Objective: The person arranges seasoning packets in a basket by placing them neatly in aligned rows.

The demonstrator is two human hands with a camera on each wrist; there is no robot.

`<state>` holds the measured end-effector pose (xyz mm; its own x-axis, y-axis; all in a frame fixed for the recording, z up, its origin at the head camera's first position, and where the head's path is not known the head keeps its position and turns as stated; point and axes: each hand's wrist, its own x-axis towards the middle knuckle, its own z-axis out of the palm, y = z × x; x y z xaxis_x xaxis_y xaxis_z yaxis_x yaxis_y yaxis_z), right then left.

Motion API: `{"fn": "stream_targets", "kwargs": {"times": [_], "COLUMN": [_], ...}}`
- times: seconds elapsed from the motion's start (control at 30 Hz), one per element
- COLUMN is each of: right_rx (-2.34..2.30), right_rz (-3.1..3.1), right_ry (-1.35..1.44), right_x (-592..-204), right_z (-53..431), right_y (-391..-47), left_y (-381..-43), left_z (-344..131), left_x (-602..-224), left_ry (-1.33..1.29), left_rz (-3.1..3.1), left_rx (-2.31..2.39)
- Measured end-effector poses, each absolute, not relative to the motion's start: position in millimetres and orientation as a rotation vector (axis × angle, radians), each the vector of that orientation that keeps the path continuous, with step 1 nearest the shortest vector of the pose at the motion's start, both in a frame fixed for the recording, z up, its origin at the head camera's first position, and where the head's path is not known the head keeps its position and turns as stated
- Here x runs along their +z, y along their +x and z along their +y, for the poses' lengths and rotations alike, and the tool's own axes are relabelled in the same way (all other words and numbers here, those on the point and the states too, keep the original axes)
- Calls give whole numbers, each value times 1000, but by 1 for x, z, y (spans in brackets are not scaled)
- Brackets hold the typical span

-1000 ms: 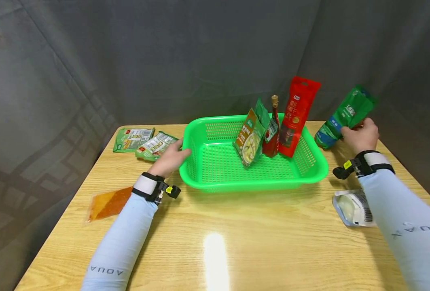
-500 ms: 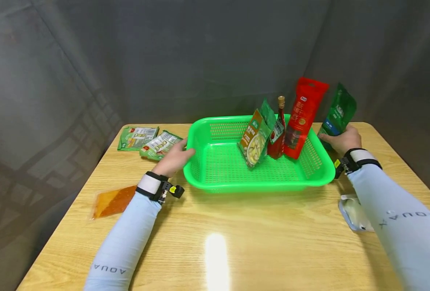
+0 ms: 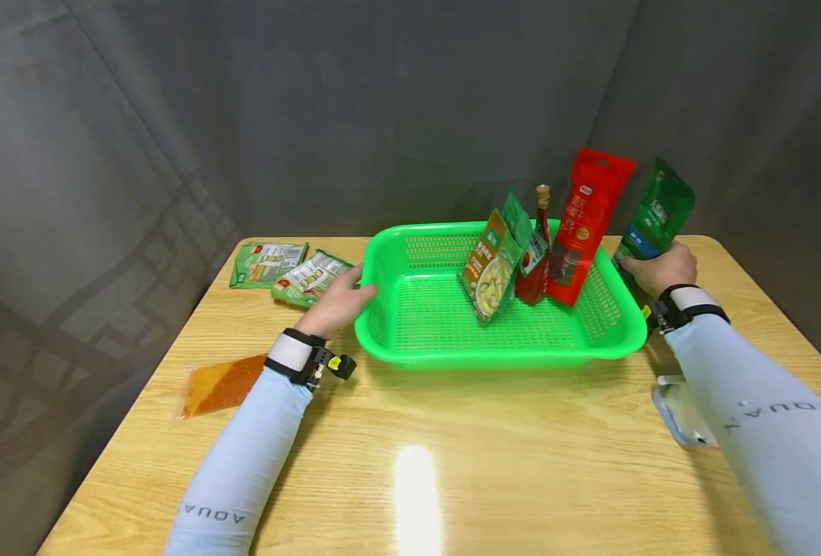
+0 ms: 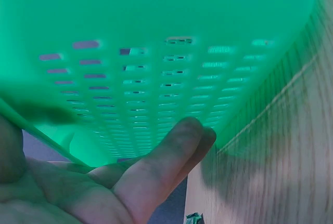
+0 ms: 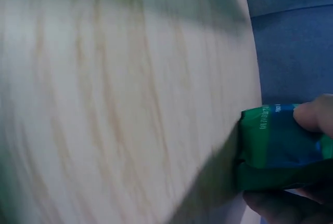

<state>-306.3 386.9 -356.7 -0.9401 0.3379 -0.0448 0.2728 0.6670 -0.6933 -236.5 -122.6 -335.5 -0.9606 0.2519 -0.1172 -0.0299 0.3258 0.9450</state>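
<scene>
A green plastic basket (image 3: 410, 359) with slotted walls stands mid-table. My left hand (image 3: 334, 305) grips its left end, thumb over the rim and fingers along the outer wall, as the left wrist view shows. In my right hand (image 3: 663, 269) is a green and blue pouch (image 3: 660, 212), pinched between thumb and fingers just beyond the basket's right end. The pouch leans to the right, and its bottom (image 5: 255, 146) is low over the wood or touching it; I cannot tell which. Inside the basket lean a brown and green food pouch (image 3: 490, 270), a red bottle (image 3: 534, 266) and a tall red packet (image 3: 587, 224).
Two green packets (image 3: 264, 264) lie at the back left of the wooden table (image 3: 521, 463). An orange-red flat sachet (image 3: 222, 386) is near the left forearm. A white and clear pack (image 3: 681, 413) lies partly under the right forearm. A grey curtain (image 3: 410, 116) hangs behind.
My right hand has brought the green and blue pouch leftward, closer to the basket, and it now stands more upright. The left hand keeps its place on the rim. The head view has shifted slightly.
</scene>
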Motion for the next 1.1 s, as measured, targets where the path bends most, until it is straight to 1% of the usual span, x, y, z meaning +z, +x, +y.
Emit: {"fn": "stream_targets", "kwargs": {"times": [0.33, 0.47, 0.63, 0.87, 1.1], "right_rx": [1117, 1070, 1129, 1106, 1050], "right_rz": [-2762, -2748, -2693, -2694, -2644], "right_ry": [-526, -571, -614, -513, -425], "right_x": [-344, -331, -310, -287, -270], "right_z": [397, 400, 401, 405, 395], "right_y": [-289, -279, -265, -242, -223], "left_y": [-240, -239, -237, -237, -237], "left_z": [-122, -123, -124, -122, -121], "left_x": [-336, -336, -337, -332, -330], "left_ry": [169, 186, 228, 193, 173], "left_rz": [2320, 2337, 2335, 2314, 2299], "left_rx": [1690, 1693, 1708, 1689, 1675]}}
